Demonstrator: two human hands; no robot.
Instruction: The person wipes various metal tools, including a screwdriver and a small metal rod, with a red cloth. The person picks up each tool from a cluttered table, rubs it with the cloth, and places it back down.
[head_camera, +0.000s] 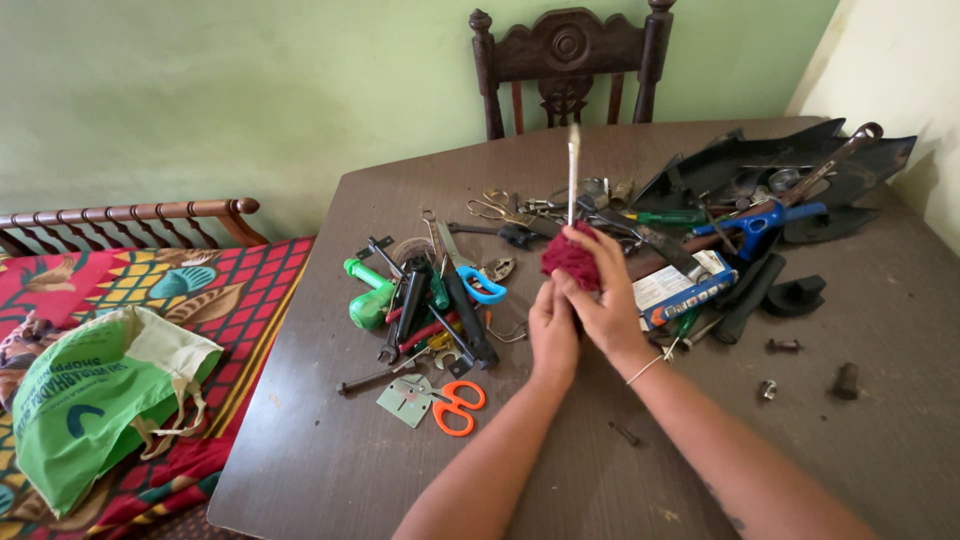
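**Two hands on one tool, wiping in progress**

Both hands are together at mid-tabletop. Right hand (600, 300) is clamped around a dark red crumpled cloth (572, 256), wrapped on the lower part of a thin pale metal rod-like tool (573, 175) held upright. Left hand (553, 335) sits just below, touching the right, fingers closed on what looks like the tool's lower end; that end is hidden by the hands.

Step, as I read it: rubbing the shaft clean with the cloth, grip at the base, upper length still bare. Next move would call for steady hold below while the cloth slides along the shaft, keeping it vertical and off the pile.

Around it on the brown wooden tabletop (330, 440): heap of hand tools just behind the hands, incl. green plastic-handled tool (368, 300), blue-handled scissors (480, 280), orange-handled scissors (455, 405) nearer the edge, blue-handled tool (755, 222), small white and blue box (685, 285). Loose bolts lie right of the arms. Carved dark wooden chair (565, 60) at far side.
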